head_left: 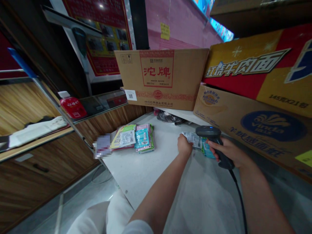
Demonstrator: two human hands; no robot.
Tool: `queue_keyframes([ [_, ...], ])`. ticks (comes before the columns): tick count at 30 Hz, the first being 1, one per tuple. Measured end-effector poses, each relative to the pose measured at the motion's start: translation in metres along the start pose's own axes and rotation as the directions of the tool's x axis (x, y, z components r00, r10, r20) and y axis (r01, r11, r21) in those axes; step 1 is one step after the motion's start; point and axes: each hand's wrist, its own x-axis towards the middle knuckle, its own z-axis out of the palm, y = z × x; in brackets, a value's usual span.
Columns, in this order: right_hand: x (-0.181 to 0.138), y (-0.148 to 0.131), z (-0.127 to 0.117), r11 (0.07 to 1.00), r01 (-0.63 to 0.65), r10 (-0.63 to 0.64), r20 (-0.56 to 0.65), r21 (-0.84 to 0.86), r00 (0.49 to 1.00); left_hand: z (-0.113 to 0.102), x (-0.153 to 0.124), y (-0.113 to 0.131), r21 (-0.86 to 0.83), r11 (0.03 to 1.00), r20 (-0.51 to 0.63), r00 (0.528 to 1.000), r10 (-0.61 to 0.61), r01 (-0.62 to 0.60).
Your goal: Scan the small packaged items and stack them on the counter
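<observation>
My left hand [184,145] is closed on a small clear packet [194,139] and holds it just above the white counter [151,172]. My right hand [227,150] grips a black barcode scanner [211,136] by its handle, the head close over the packet. A cable [240,198] runs from the scanner back along my right forearm. A teal packet [207,150] lies under the scanner. Two stacks of coloured packets [135,138] lie on the counter to the left.
Cardboard boxes crowd the back and right: a brown box with red print [163,78], a red and yellow noodle box [260,65] and a brown tissue box [255,126]. A black bag [169,117] lies under the box. A glass display case [97,104] with a red item [73,108] stands left.
</observation>
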Motion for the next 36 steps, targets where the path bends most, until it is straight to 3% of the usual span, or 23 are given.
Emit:
queue_keyframes([
  [4,0.0,0.0,-0.001,1.0,0.011,-0.011,0.004,0.005,1.0,-0.001,0.008,-0.014,-0.183,0.98,0.012,0.997,-0.073,0.074],
  [8,0.001,-0.001,0.004,1.0,0.0,0.0,0.006,0.008,1.0,-0.02,0.01,-0.035,-0.387,0.911,0.057,0.99,-0.131,0.142],
  [14,0.0,-0.008,0.021,0.998,0.057,-0.057,0.043,0.013,0.997,-0.079,-0.006,-0.065,-0.514,0.851,0.044,0.994,-0.102,0.11],
  [18,-0.004,-0.013,0.042,0.995,0.099,-0.099,0.042,0.008,0.994,-0.128,-0.025,-0.09,-0.641,0.765,-0.148,0.988,-0.045,-0.062],
  [22,-0.011,-0.017,0.073,0.988,0.149,-0.143,0.136,-0.031,0.98,-0.163,-0.043,-0.112,-0.534,0.813,-0.377,0.926,0.019,-0.234],
  [26,-0.021,-0.017,0.101,0.976,0.146,-0.095,0.287,-0.161,0.953,-0.174,-0.05,-0.126,-0.423,0.859,-0.544,0.839,0.014,-0.288],
  [31,-0.033,-0.021,0.115,0.9,0.233,-0.057,0.43,-0.368,0.901,-0.173,-0.048,-0.134,-0.4,0.864,-0.609,0.793,-0.001,-0.306],
  [36,-0.039,-0.027,0.112,0.865,0.266,-0.053,0.45,-0.425,0.891,-0.172,-0.048,-0.136,-0.371,0.87,-0.625,0.78,0.023,-0.324],
])
